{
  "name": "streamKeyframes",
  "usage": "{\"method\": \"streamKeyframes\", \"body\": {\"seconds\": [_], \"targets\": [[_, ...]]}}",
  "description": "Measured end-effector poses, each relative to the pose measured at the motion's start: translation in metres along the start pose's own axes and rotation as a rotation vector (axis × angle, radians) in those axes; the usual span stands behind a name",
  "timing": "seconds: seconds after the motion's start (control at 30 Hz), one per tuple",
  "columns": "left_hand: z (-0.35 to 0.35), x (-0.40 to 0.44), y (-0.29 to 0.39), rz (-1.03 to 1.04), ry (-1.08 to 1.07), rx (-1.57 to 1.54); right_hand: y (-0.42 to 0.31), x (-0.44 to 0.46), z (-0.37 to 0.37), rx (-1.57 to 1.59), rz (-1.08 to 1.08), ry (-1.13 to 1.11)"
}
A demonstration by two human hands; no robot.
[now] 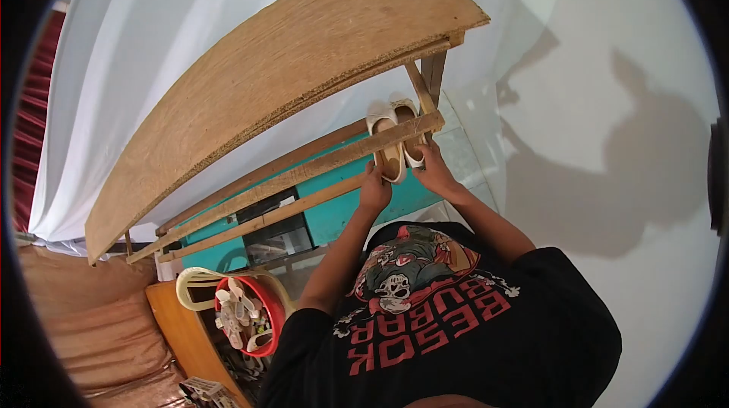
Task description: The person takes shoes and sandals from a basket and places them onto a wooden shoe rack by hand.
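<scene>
Bucket: the red bucket of shoes sits low and left of both sets of fingers, well apart from them.
Rail: the wooden rail runs in from the left and crosses over the pair, just beyond the fingertips; level, slow movement should avoid scuffing.
Slat: the lower slat meets the pair just left of the left fingers; I cannot tell whether the soles rest on it, so feel for support before easing the grip.
Left hand: the left hand pinches the near end of the left shoe; light pressure should spare its edge.
Right hand: the right hand pinches the near end of the right shoe, its fingertips partly hidden; matching the other hand's height would help the shoes sit even.
Shoes: side by side, the far ends pointing away from the fingers.
Leg: the wooden leg stands beyond the right fingers; leave the knuckles room there.
</scene>
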State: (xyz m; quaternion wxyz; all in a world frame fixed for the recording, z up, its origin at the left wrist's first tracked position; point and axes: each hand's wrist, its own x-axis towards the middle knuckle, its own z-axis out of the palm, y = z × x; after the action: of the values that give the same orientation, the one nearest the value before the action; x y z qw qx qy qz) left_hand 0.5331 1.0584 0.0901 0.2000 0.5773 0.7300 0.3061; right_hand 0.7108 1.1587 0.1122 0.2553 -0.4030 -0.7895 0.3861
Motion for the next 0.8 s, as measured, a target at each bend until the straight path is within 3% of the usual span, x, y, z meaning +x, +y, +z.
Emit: {"method": "streamKeyframes", "body": {"seconds": [0.07,0.17,0.27,0.33,0.47,0.53,0.57,0.63,0.77,0.8], "targets": [[-0.003,0.003,0.016,-0.056,-0.040,-0.039,0.001,0.000,-0.002,0.006,-0.006,0.006],[-0.006,0.005,0.032,-0.114,0.092,0.002,0.002,0.001,-0.005,0.077,-0.060,0.016],[-0.016,0.009,0.043,-0.060,0.033,0.088,0.003,-0.001,-0.003,0.066,-0.020,0.044],[-0.028,0.016,0.052,-0.176,-0.123,-0.051,-0.003,-0.002,-0.003,0.115,0.069,0.046],[-0.028,0.031,0.046,-0.227,-0.101,-0.095,-0.010,0.001,-0.005,0.105,0.142,0.003],[-0.017,0.034,0.036,-0.146,-0.035,0.002,-0.004,0.002,-0.004,-0.003,0.010,0.078],[-0.011,0.036,0.031,-0.158,-0.033,-0.004,-0.001,0.001,-0.003,-0.006,0.010,0.065],[-0.006,0.037,0.023,0.040,0.057,0.041,-0.007,0.000,-0.004,0.121,0.085,0.042],[-0.010,0.022,0.023,-0.069,0.023,0.010,-0.013,-0.006,-0.002,0.185,0.082,0.035],[-0.025,0.021,0.037,-0.168,-0.091,-0.049,-0.016,-0.008,-0.002,0.162,0.057,0.065]]}}
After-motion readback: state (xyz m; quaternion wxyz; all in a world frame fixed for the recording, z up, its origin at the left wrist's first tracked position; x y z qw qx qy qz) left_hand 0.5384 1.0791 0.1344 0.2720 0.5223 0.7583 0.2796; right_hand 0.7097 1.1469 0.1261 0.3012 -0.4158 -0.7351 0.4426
